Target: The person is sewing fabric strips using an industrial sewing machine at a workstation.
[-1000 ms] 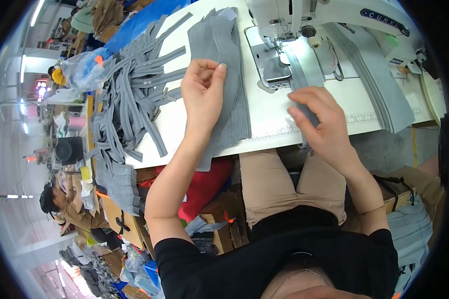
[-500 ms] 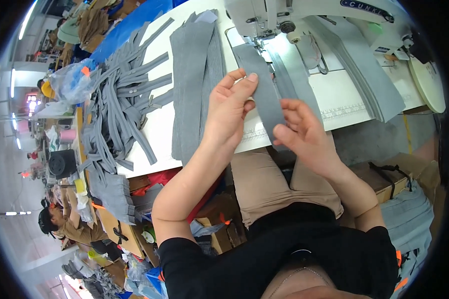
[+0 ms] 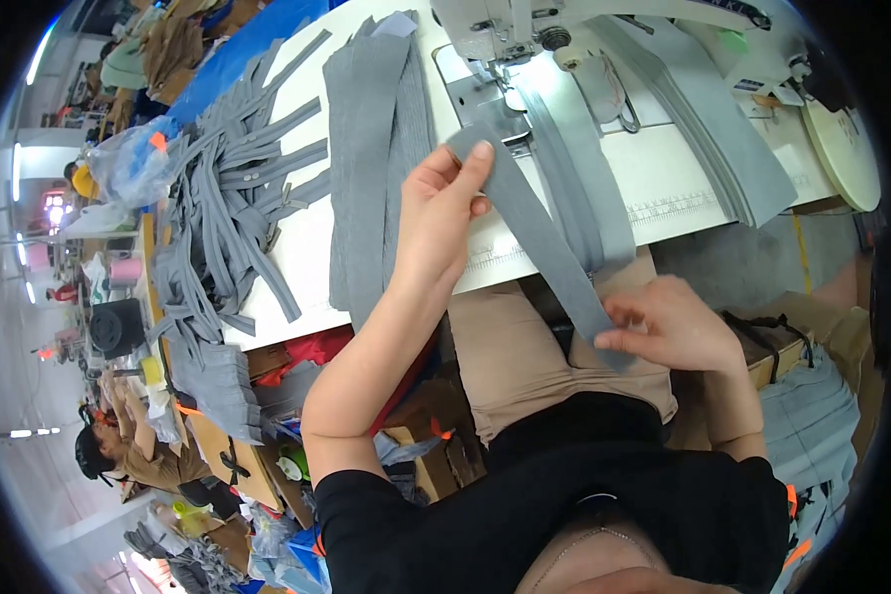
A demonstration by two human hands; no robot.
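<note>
A grey fabric strip [image 3: 537, 236] stretches slantwise between my hands, from the machine bed down over my lap. My left hand [image 3: 436, 213] pinches its upper end between thumb and fingers, just in front of the needle area. At the lower end, slightly blurred, my right hand [image 3: 678, 322] has closed on the strip. Beside it, a grey zipper tape [image 3: 564, 193] lies along a lighter grey fabric piece [image 3: 604, 193]; both run from under the head of the sewing machine [image 3: 490, 35] to the table's front edge.
Left on the white table are a stack of grey fabric strips [image 3: 361, 178] and a tangled heap of zippers [image 3: 233, 203]. Thread snips [image 3: 622, 94] and folded grey panels [image 3: 728, 148] lie on the right. Another person [image 3: 134, 450] works at far left.
My right hand has moved down and right, drawing the strip's lower end over my lap. The strip's upper end has shifted left, away from the needle, with my left hand.
</note>
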